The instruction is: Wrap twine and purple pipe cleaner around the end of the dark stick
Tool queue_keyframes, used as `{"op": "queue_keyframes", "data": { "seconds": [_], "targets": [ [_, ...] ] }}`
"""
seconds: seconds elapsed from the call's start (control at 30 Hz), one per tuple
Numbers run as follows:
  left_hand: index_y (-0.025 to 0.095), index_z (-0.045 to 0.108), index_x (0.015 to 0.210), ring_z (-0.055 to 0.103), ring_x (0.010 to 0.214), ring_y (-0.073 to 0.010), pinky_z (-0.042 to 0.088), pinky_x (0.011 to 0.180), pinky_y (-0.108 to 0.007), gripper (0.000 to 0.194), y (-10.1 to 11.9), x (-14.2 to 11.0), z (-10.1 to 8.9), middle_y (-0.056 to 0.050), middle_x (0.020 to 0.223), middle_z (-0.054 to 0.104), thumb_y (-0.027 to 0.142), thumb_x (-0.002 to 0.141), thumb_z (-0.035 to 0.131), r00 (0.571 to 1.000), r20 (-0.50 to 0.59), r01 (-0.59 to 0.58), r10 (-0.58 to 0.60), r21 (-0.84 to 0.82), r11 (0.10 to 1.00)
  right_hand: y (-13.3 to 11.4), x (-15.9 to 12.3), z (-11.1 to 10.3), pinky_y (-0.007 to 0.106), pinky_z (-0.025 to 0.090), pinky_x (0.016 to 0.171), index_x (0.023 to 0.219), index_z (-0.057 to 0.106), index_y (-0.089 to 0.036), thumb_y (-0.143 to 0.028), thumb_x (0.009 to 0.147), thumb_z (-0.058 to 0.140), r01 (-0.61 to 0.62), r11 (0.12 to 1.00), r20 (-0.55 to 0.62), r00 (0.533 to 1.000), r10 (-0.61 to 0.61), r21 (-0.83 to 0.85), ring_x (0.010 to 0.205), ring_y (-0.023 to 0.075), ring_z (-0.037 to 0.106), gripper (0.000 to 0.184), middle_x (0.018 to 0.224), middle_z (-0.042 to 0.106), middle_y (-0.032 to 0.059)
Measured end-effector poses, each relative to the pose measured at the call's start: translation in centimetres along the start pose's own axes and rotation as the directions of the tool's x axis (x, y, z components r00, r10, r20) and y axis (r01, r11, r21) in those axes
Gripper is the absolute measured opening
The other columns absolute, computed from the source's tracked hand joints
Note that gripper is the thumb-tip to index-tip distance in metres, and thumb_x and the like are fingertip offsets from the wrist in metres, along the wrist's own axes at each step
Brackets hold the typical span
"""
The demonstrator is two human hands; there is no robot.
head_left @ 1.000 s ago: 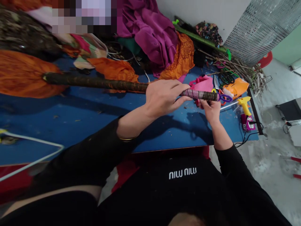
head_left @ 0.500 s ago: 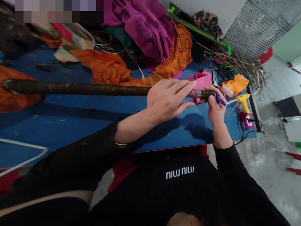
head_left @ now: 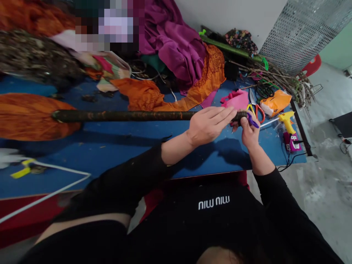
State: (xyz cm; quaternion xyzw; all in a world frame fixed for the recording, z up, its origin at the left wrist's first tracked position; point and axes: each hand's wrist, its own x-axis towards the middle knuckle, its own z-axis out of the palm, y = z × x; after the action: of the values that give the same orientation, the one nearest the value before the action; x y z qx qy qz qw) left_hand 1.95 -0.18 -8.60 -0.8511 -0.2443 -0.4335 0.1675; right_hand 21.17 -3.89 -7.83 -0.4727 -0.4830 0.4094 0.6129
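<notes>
A blue tabletop [head_left: 118, 146] spans the view, with magenta cloth [head_left: 178, 47] heaped at twelve o'clock. A dark, bark-like pole [head_left: 123, 116] lies above the table from nine o'clock toward three, a gathered orange cloth bundle [head_left: 33, 117] around its nine-o'clock end. The left hand [head_left: 207, 126] rests over the pole at three o'clock, fingers nearly straight; whether its palm grips cannot be told. Farther out, the right hand [head_left: 250, 134] pinches the tip, thumb beside a purple loop [head_left: 253, 120]. The step in hand seems to be working at that tip; any next move there calls for a steady pole. Scissors [head_left: 252, 97] lie toward half past two, a yellow glue gun [head_left: 287, 121] at three.
</notes>
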Motion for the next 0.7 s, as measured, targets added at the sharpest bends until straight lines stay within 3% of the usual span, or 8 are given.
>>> {"op": "queue_keyframes", "data": {
  "seconds": [0.2,0.27,0.33,0.43,0.5,0.6,0.7],
  "targets": [
    [0.019,0.083,0.128,0.085,0.112,-0.0196,0.07,0.099,-0.032,0.036,-1.0,-0.5,0.8,-0.007,0.12,0.088,0.016,0.114,0.051,0.989,-0.051,-0.129,0.136,0.114,0.985,1.1,0.0,0.8,0.031,0.057,0.049,0.092,0.071,-0.028,-0.085,0.072,0.085,-0.058,0.995,-0.013,0.998,0.059,0.076,0.048,0.0127,0.057,0.063,0.061,0.066,-0.006],
    [0.018,0.082,0.129,0.085,0.114,-0.0208,0.069,0.1,-0.033,0.033,-1.2,-0.9,1.2,-0.009,0.12,0.088,0.014,0.113,0.054,0.989,-0.057,-0.129,0.134,0.077,0.989,1.5,0.3,1.0,0.03,0.057,0.049,0.087,0.069,-0.027,-0.086,0.071,0.085,-0.078,0.993,-0.015,0.997,0.08,0.09,0.047,0.0119,0.057,0.063,0.063,0.068,-0.0055],
    [0.02,0.081,0.133,0.083,0.12,-0.0219,0.068,0.104,-0.035,0.033,-1.1,-1.4,1.3,-0.01,0.124,0.087,0.014,0.112,0.057,0.994,0.018,-0.106,0.106,-0.029,0.994,1.9,0.6,1.1,0.029,0.056,0.049,0.081,0.066,-0.027,-0.087,0.071,0.084,-0.093,0.992,-0.02,0.995,0.095,0.089,0.048,0.0114,0.057,0.064,0.062,0.067,-0.0051],
    [0.026,0.081,0.133,0.082,0.121,-0.0184,0.063,0.113,-0.035,0.032,-0.7,-1.7,0.8,-0.006,0.129,0.086,0.015,0.111,0.061,0.982,0.099,-0.153,0.159,-0.068,0.986,2.2,1.2,1.1,0.029,0.056,0.049,0.07,0.062,-0.026,-0.09,0.07,0.081,-0.104,0.991,-0.038,0.994,0.107,0.082,0.047,0.0107,0.054,0.068,0.056,0.062,-0.0055],
    [0.026,0.081,0.127,0.082,0.117,-0.0171,0.062,0.113,-0.034,0.025,-0.5,-1.5,-0.1,-0.003,0.128,0.086,0.017,0.109,0.066,0.982,0.025,-0.187,0.186,0.034,0.982,2.4,1.6,0.9,0.029,0.057,0.05,0.068,0.062,-0.025,-0.09,0.069,0.082,-0.109,0.99,-0.052,0.992,0.114,0.09,0.046,0.0106,0.053,0.068,0.055,0.061,-0.0055],
    [0.024,0.08,0.109,0.081,0.111,-0.022,0.063,0.101,-0.039,0.008,-0.7,-0.6,-1.6,-0.007,0.118,0.088,0.028,0.105,0.075,0.99,-0.136,-0.032,0.039,0.054,0.998,2.4,1.9,0.6,0.028,0.057,0.05,0.073,0.066,-0.024,-0.088,0.066,0.085,-0.102,0.989,-0.063,0.992,0.109,0.111,0.047,0.0108,0.056,0.067,0.058,0.065,-0.0054],
    [0.025,0.074,0.089,0.079,0.09,-0.022,0.06,0.087,-0.04,0.022,-1.1,0.0,-2.5,-0.005,0.096,0.086,0.037,0.107,0.072,0.972,-0.143,0.183,-0.185,-0.031,0.983,2.4,2.2,0.3,0.027,0.054,0.049,0.072,0.065,-0.024,-0.087,0.068,0.085,-0.073,0.992,-0.046,0.996,0.078,0.105,0.048,0.0103,0.056,0.067,0.059,0.065,-0.0056]
  ]
}}
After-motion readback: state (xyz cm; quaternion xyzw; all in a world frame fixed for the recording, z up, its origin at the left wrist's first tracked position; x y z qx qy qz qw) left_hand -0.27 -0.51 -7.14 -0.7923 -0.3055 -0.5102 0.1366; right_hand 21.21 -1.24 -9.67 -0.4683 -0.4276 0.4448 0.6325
